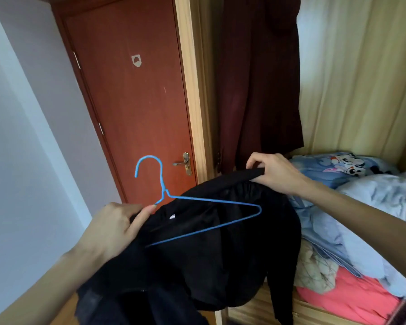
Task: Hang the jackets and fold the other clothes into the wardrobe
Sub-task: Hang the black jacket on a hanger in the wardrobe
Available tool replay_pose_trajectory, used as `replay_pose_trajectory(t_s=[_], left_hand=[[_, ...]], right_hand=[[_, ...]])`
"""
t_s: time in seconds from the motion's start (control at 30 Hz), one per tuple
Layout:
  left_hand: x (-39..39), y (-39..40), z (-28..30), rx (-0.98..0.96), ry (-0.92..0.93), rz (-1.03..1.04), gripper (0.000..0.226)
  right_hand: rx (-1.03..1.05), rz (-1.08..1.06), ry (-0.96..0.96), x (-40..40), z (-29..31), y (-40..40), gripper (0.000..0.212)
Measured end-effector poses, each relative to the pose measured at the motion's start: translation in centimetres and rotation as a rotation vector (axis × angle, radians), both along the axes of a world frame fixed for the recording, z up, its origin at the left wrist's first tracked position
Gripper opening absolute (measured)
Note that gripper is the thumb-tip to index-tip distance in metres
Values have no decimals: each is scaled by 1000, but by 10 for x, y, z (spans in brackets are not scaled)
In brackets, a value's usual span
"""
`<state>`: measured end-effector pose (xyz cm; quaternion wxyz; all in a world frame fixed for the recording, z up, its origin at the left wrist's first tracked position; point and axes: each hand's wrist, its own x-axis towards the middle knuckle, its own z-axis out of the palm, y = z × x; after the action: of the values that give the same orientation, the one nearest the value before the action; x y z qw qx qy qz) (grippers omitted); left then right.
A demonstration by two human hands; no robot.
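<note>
The left hand [113, 227] comes up from the lower left, forearm angled toward the middle, with its fingers curled around a bunched edge of the black jacket [209, 249] and the lower neck of the blue wire hanger [197, 202], pinching both together near the twisted join. The right hand [271, 171] reaches in from the right on an extended arm, knuckles up, its fingers and thumb clamped over the jacket's upper edge (what looks like the collar or a cuffed hem, though the dark cloth makes it hard to be sure).

The jacket hangs between the two hands in front of the open wardrobe [338, 78], slack and rumpled, its bulk drooping down past the bottom of the view. A small white label shows inside it just below the hanger's neck. The hanger lies tilted across the front of the cloth, hook up and curving left, its right shoulder bend resting against the fabric; the left side of its triangle is hidden by the left hand and the jacket.

Inside the wardrobe a dark maroon garment [260, 78] hangs above, and a heap of clothes [361, 219] sits on the lower right: pale blue, cartoon-printed, floral and coral pieces. A reddish-brown door [131, 102] with a brass handle [185, 163] stands behind, beside the wardrobe's left edge.
</note>
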<state>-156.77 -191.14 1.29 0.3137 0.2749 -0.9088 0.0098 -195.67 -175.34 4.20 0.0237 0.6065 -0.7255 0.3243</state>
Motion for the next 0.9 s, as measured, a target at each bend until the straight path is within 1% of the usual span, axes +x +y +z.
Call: replay_pose_trajectory(t_s=[0.07,0.17,0.23,0.3,0.37,0.43,0.47,0.5,0.53,0.57,0.6,0.67,0.7,0.73,0.8,0.87,0.9], left_hand=[[-2,1,0,-109,11,98,67],[-10,4,3,-226,-15,201,66],[-16,11,6,-250,-51,221,62],[-24,21,10,-247,-41,219,58],[-33,31,16,-244,13,221,57],[-42,40,21,-224,102,218,61],[-45,43,24,-216,146,211,63],[-47,46,27,-212,187,198,65],[-47,48,31,-208,229,187,66],[-47,50,35,-199,271,178,67],[-46,51,40,-184,311,173,68],[-45,56,49,-158,370,157,69],[-47,59,52,-152,381,144,68],[-49,64,55,-149,381,133,67],[-53,71,57,-127,358,119,63],[-55,71,55,-62,310,83,63],[-54,68,55,0,278,31,64]], right_hand=[[-24,-4,109,4,15,4,32],[-37,-54,273,11,30,8,28],[-54,-74,329,17,38,13,23],[-108,-34,267,30,47,18,16],[-155,36,142,48,55,22,14],[-123,121,30,62,60,26,12],[-54,204,-57,67,61,29,11],[35,306,-168,71,60,33,16],[106,392,-257,72,57,36,27],[110,445,-285,72,51,39,38],[27,462,-207,69,44,41,42],[-238,372,158,62,31,40,33],[-284,338,285,58,25,40,31],[-250,322,308,54,22,38,36],[-156,251,246,52,19,35,48],[-180,223,327,52,15,33,43],[-216,254,305,51,13,33,38]])
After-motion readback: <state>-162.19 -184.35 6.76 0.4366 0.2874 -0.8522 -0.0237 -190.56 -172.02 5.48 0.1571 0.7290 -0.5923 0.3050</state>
